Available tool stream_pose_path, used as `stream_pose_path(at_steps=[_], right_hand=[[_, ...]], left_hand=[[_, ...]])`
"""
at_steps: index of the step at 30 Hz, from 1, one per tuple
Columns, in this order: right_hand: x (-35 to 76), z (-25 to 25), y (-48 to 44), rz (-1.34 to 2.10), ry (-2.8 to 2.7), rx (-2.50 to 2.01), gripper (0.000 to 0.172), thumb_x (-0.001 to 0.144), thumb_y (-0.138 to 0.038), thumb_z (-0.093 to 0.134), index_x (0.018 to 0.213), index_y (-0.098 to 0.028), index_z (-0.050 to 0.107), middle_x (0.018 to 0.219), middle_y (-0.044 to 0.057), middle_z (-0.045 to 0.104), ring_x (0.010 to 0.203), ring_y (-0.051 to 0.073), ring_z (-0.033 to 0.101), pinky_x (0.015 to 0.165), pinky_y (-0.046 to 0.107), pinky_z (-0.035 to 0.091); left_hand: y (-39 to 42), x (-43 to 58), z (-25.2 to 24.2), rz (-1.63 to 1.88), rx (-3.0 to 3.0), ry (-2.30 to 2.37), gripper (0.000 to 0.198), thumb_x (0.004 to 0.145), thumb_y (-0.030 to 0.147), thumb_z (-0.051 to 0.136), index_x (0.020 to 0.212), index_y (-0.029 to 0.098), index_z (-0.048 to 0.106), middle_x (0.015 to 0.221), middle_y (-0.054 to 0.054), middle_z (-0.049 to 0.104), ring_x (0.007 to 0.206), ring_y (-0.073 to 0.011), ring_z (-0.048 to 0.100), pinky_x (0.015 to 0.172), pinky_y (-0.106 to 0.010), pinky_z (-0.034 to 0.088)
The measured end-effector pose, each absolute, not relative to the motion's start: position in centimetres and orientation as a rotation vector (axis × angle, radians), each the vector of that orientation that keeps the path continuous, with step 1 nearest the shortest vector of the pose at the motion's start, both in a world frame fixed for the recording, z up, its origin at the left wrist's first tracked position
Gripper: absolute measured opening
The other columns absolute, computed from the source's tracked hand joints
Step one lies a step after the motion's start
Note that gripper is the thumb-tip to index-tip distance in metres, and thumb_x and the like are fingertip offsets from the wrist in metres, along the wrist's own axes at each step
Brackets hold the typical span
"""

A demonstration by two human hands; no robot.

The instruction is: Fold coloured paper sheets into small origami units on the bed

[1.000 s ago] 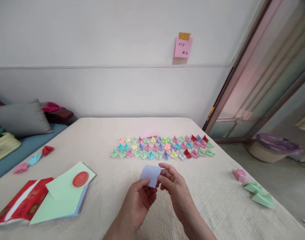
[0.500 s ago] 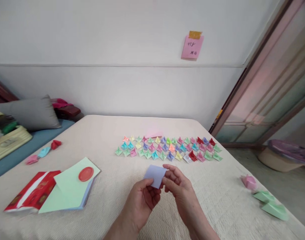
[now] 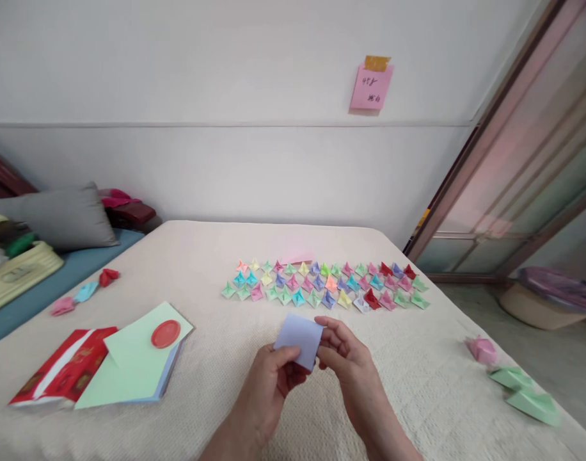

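A small lavender paper square [image 3: 300,338] is held up above the cream table cover [image 3: 211,390]. My left hand [image 3: 269,390] grips its lower left part, thumb on the front face and fingers curled behind. At the paper's right edge, my right hand [image 3: 348,362] pinches the corner between thumb and fingers. Beyond my hands lie three rows of small folded paper pieces [image 3: 330,284] in many colours, with a pink sheet [image 3: 297,258] behind them.
Left: green sheets [image 3: 130,365] with a red disc [image 3: 166,333], a red packet [image 3: 63,365] and folded papers [image 3: 86,292]. Right edge: pink [image 3: 483,350] and green folded papers [image 3: 533,404]. A pink note [image 3: 371,86] hangs on the wall; a bin [image 3: 545,298] stands beyond.
The lavender paper has turned slightly and shows more of its face. My left thumb reaches a little further across it, and my right fingers have shifted slightly right.
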State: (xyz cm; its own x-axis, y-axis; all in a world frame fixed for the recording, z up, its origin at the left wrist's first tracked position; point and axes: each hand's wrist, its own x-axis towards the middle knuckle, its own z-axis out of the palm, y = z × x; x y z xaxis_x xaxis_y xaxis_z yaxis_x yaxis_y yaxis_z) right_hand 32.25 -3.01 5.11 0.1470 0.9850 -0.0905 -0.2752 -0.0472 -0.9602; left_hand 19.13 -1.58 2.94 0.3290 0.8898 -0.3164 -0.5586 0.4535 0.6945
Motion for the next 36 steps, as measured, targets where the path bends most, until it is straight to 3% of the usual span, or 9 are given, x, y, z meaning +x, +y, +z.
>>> stream_pose_path(at_steps=[4, 11, 14, 19, 22, 25, 27, 31, 36], right_hand=[[32.6, 4.6, -3.0, 1.144, -0.968, -1.201, 0.028, 0.073, -0.025, 0.062, 0.1, -0.021, 0.057, 0.081, 0.002, 0.065, 0.068, 0.017, 0.055, 0.057, 0.027, 0.04], [33.5, 4.3, -3.4, 0.551, -1.295, -1.545, 0.014, 0.082, -0.029, 0.055, 0.089, -0.024, 0.066, 0.08, 0.003, 0.068, 0.063, 0.018, 0.056, 0.063, 0.031, 0.042], [33.3, 4.2, -3.4, 0.543, -1.3, -1.586, 0.014, 0.084, -0.032, 0.054, 0.08, -0.025, 0.065, 0.063, 0.0, 0.063, 0.056, 0.017, 0.054, 0.057, 0.029, 0.038], [32.9, 4.4, -3.3, 0.743, -1.18, -1.542, 0.021, 0.077, -0.032, 0.06, 0.059, -0.021, 0.058, 0.051, -0.003, 0.051, 0.05, 0.015, 0.045, 0.049, 0.027, 0.03], [33.4, 4.7, -3.1, 0.877, -1.001, -1.421, 0.01, 0.073, -0.03, 0.065, 0.073, -0.02, 0.062, 0.061, -0.002, 0.058, 0.057, 0.015, 0.049, 0.053, 0.026, 0.034], [34.5, 4.9, -2.8, 0.965, -0.81, -1.259, 0.024, 0.069, -0.026, 0.07, 0.091, -0.022, 0.06, 0.071, -0.001, 0.063, 0.065, 0.017, 0.055, 0.06, 0.027, 0.04], [35.0, 4.9, -2.7, 1.007, -0.761, -1.238, 0.03, 0.066, -0.023, 0.071, 0.094, -0.022, 0.058, 0.064, -0.004, 0.059, 0.06, 0.016, 0.053, 0.057, 0.027, 0.039], [34.9, 5.3, -3.0, 1.094, -0.855, -1.327, 0.037, 0.064, -0.016, 0.067, 0.099, -0.022, 0.059, 0.053, -0.008, 0.049, 0.05, 0.014, 0.045, 0.051, 0.026, 0.031], [33.6, 5.9, -3.6, 1.119, -0.96, -1.312, 0.042, 0.065, -0.021, 0.066, 0.107, -0.023, 0.065, 0.051, -0.008, 0.041, 0.051, 0.013, 0.041, 0.052, 0.027, 0.031]], left_hand=[[-1.7, 19.1, 3.7, 0.983, 0.655, 0.838, 0.016, 0.071, 0.025, 0.069, 0.076, 0.01, 0.07, 0.071, -0.007, 0.066, 0.066, -0.0156, 0.057, 0.064, -0.027, 0.043], [-1.9, 18.8, 4.6, 0.965, 0.913, 0.84, 0.024, 0.076, 0.037, 0.068, 0.075, 0.014, 0.07, 0.072, -0.005, 0.063, 0.069, -0.0158, 0.053, 0.066, -0.026, 0.04], [-2.0, 19.0, 5.0, 0.928, 1.01, 0.809, 0.021, 0.071, 0.029, 0.073, 0.086, 0.014, 0.071, 0.077, -0.004, 0.064, 0.072, -0.0159, 0.052, 0.067, -0.025, 0.038], [-1.8, 19.2, 4.8, 0.993, 1.027, 1.038, 0.008, 0.071, 0.019, 0.065, 0.066, 0.014, 0.067, 0.058, 0.0, 0.056, 0.06, -0.0148, 0.048, 0.06, -0.025, 0.035], [-1.8, 18.7, 5.1, 0.947, 1.011, 0.995, 0.007, 0.066, 0.016, 0.065, 0.059, 0.015, 0.064, 0.054, 0.002, 0.054, 0.057, -0.0142, 0.047, 0.057, -0.025, 0.034], [-1.7, 18.1, 5.5, 0.862, 0.994, 0.963, 0.011, 0.063, 0.017, 0.069, 0.055, 0.015, 0.062, 0.054, 0.002, 0.055, 0.056, -0.015, 0.05, 0.056, -0.025, 0.034], [-1.4, 17.6, 5.5, 0.89, 0.996, 0.986, 0.011, 0.064, 0.018, 0.069, 0.056, 0.016, 0.062, 0.054, 0.001, 0.056, 0.057, -0.0153, 0.051, 0.057, -0.025, 0.036], [-0.5, 16.9, 5.0, 1.08, 0.933, 1.021, 0.006, 0.069, 0.021, 0.068, 0.068, 0.015, 0.066, 0.065, -0.001, 0.062, 0.065, -0.0154, 0.055, 0.064, -0.025, 0.041], [-0.1, 17.0, 4.7, 1.242, 0.712, 0.841, 0.019, 0.075, 0.03, 0.067, 0.088, 0.015, 0.067, 0.086, -0.007, 0.068, 0.078, -0.0181, 0.061, 0.073, -0.029, 0.046]])
